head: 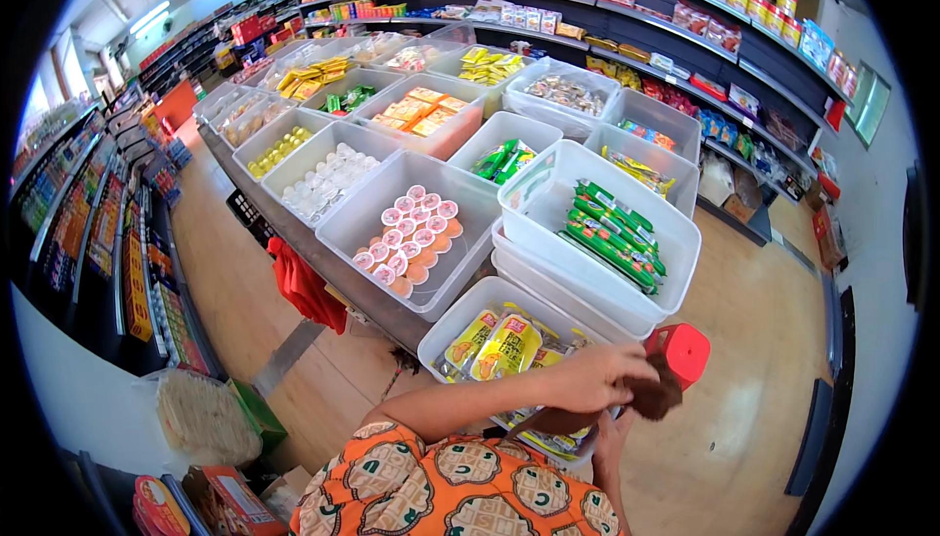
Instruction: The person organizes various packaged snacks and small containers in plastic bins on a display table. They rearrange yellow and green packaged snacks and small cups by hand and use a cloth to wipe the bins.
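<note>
My left hand [606, 374] reaches across the near tub of yellow snack packs [507, 345] and grips a brown cloth [653, 389]. Beside the cloth stands a red-topped container [687, 356]. Lower down, my right hand [611, 433] is at the tub's right corner, partly hidden by the cloth and the other hand; its fingers cannot be made out. Just beyond, a white plastic tub [532, 202] holds long green packets [613, 235] and rests on other stacked tubs. To its left, a clear bin [440, 305] contains pink-lidded jelly cups [411, 238].
Further bins of wrapped sweets cover the display table [338, 272], whose near edge runs diagonally. A red plastic bag [305, 286] hangs at its side. Stocked shelves [661, 22] line the back and left. Boxes [235, 499] and a wrapped bundle [205, 418] are at the lower left.
</note>
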{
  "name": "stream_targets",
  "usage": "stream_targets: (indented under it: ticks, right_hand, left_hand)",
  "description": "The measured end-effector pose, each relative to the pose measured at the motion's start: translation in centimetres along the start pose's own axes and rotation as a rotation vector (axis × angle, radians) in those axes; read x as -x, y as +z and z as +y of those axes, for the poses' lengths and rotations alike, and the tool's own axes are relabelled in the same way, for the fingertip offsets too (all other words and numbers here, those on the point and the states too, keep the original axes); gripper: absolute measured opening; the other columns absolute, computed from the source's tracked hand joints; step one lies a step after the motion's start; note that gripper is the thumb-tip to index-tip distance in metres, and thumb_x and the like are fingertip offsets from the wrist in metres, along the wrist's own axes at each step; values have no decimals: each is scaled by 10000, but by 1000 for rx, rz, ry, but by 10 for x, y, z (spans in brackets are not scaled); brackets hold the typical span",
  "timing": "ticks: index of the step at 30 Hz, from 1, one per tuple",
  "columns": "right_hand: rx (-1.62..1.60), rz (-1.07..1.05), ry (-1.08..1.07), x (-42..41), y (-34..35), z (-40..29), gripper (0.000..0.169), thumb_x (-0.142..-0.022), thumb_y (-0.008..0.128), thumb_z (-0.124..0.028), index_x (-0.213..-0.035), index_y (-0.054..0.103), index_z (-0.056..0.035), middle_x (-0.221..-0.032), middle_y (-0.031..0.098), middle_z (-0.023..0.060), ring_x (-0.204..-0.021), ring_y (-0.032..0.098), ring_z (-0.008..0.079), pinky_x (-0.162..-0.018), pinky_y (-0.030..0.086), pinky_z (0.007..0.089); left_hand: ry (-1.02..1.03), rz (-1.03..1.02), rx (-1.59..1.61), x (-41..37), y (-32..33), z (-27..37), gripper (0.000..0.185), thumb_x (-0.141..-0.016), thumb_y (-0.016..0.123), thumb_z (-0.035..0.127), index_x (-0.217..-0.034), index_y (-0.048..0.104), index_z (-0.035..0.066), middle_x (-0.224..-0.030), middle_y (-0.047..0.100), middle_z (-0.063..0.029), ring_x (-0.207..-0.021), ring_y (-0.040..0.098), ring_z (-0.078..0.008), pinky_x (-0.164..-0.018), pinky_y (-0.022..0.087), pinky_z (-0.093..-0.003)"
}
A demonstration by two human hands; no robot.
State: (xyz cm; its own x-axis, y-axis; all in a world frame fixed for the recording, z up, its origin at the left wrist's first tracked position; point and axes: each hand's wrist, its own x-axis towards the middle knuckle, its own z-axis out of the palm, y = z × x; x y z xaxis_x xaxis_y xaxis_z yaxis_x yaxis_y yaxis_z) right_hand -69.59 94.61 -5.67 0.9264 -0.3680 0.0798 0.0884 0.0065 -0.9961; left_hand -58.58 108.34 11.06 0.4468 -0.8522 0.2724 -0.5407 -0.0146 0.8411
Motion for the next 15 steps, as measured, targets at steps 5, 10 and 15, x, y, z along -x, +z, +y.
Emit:
stream_targets:
  ticks: [5, 10, 15]
  right_hand:
    - [119, -17, -19, 0, -1, -1, 621, -734, 509, -15, -1291, 234, -37, -1230, 371, 126, -1116, 392, 244, -938, 309, 337]
    - [-70, 106, 37, -1, 16, -34, 545, -700, 536, -42, -1189, 293, -43, -1090, 406, 108, -1036, 417, 210, -926, 314, 349]
    - [-31, 108, 42, 0, 11, -31, 553, -706, 533, -61, -1199, 284, -42, -1103, 406, 112, -1042, 416, 215, -932, 308, 348]
  left_hand:
    - [-30, -25, -135, 34, -35, 25, 349, -732, 591, 68, -1077, 545, 96, -1188, 440, -115, -983, 508, -308, -768, 438, -351]
    - [-226, 400, -430, 84, -84, 13, 342, -706, 605, 78, -1043, 580, 128, -1132, 507, -112, -941, 542, -303, -798, 440, -355]
    - [-603, 786, -638, 112, -117, -9, 346, -677, 618, 78, -1020, 592, 112, -1011, 546, -107, -874, 553, -288, -728, 442, -369]
